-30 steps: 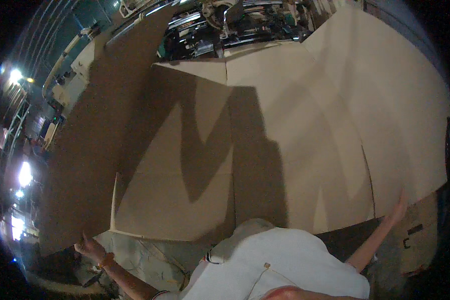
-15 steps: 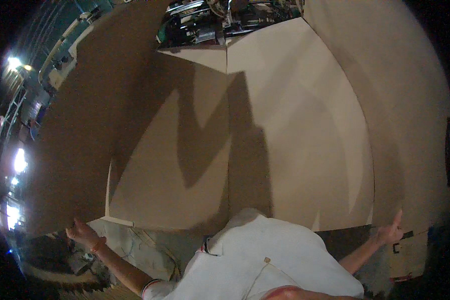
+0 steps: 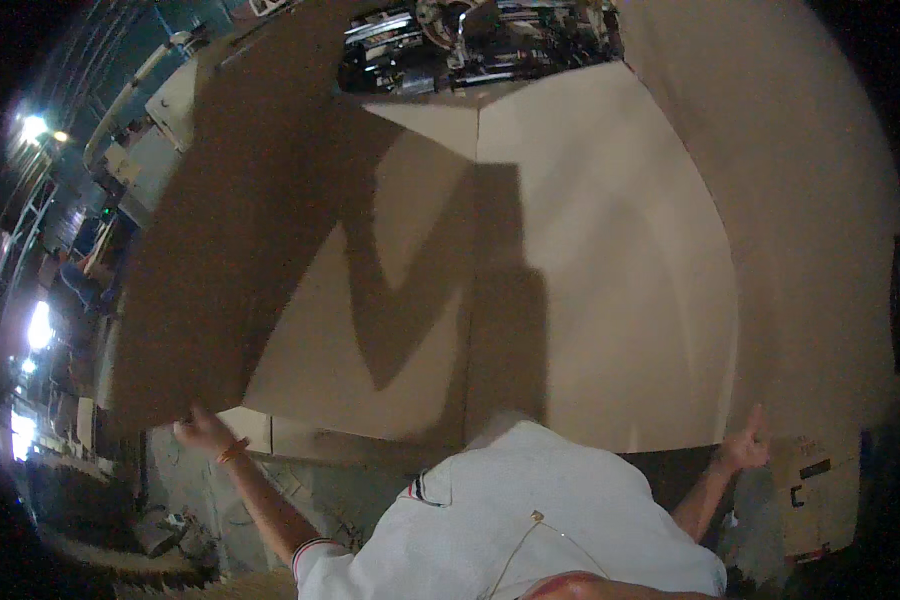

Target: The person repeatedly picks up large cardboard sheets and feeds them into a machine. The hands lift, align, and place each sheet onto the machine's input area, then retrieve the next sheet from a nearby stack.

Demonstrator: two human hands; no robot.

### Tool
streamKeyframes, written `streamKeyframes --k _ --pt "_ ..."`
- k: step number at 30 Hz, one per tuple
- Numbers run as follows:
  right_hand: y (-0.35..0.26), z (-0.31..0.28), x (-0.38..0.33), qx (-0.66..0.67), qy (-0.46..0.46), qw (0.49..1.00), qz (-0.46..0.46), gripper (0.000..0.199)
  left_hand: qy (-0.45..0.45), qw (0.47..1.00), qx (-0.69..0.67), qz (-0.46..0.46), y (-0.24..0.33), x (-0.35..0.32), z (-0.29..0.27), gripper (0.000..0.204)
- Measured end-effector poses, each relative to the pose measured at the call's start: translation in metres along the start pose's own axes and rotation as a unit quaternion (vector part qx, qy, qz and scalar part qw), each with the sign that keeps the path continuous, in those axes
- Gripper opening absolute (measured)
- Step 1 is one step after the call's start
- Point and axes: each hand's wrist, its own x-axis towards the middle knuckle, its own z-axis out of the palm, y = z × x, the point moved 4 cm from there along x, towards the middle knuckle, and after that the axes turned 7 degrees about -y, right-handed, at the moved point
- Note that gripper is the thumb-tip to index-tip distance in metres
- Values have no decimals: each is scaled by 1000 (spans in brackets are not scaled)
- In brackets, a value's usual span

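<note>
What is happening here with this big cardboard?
A person in a white shirt stands at a very large, flattened cardboard box with both arms spread wide. The left hand holds the lower edge of the left panel, which is raised and folded inward. The right hand is at the lower edge of the right panel. Machinery shows beyond the top edge.

The person wears a white short-sleeved polo shirt (image 3: pixel 530 520). Its sleeve cuff (image 3: pixel 310 553) carries thin red and dark stripes, and the collar edge (image 3: pixel 422 490) has the same striped trim. An orange band (image 3: pixel 232 453) circles the left wrist, just behind the fingers. A thin cord (image 3: pixel 530 535) runs across the shirt.
</note>
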Motion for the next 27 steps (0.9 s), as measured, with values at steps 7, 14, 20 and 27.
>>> streamKeyframes --k 7,14,20,27 --pt "-56 70 0 -16 -207 907 -366 30 -92 979 -176 -39 -57 -42 66 23" --pt "-72 100 43 -42 -231 871 -432 32 -128 973 -156 -114 -32 -40 75 13" --pt "43 163 117 -143 -343 898 -234 61 -379 905 -138 138 78 -77 130 29" --pt "-75 161 9 -8 -420 886 -195 52 -507 814 -229 167 105 -216 155 44"
